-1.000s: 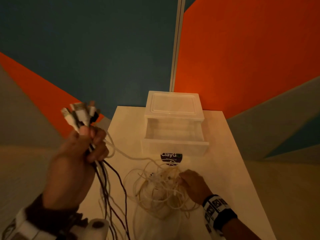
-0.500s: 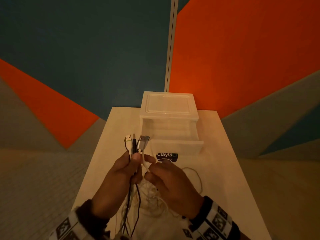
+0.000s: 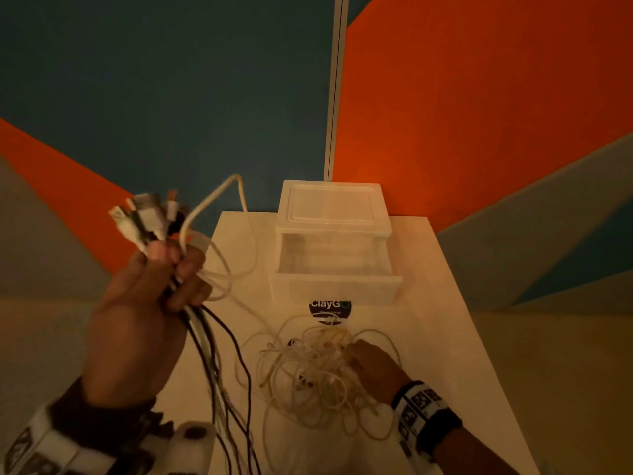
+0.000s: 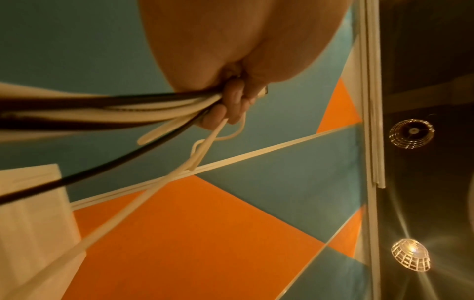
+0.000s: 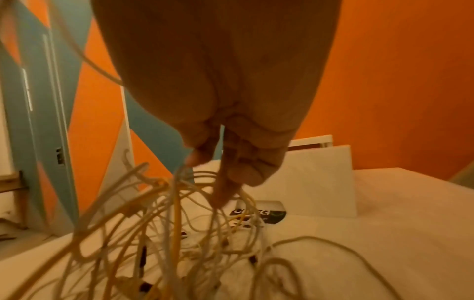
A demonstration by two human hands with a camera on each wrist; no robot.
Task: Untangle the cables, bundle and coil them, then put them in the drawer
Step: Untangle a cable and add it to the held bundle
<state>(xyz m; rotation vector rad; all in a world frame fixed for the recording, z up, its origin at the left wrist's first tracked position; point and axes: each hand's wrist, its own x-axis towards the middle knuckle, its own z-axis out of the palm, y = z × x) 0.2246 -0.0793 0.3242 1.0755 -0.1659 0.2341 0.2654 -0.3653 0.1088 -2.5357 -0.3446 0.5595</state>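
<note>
The left hand (image 3: 137,317) grips a raised bundle of cable ends (image 3: 147,217). The right hand (image 3: 375,366) pinches strands in the tangled cables (image 3: 308,371) on the table (image 3: 462,337).

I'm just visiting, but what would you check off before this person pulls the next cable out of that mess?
1. Left hand grips the gathered cable ends firmly: ok.
2. Right hand has hold of a single strand in the tangled pile: cannot tell.
3. Held cables hang free of the pile: not ok, a white one runs into it.
4. Drawer is pulled open: ok.
5. Pile lies fully on the table: ok.
</note>
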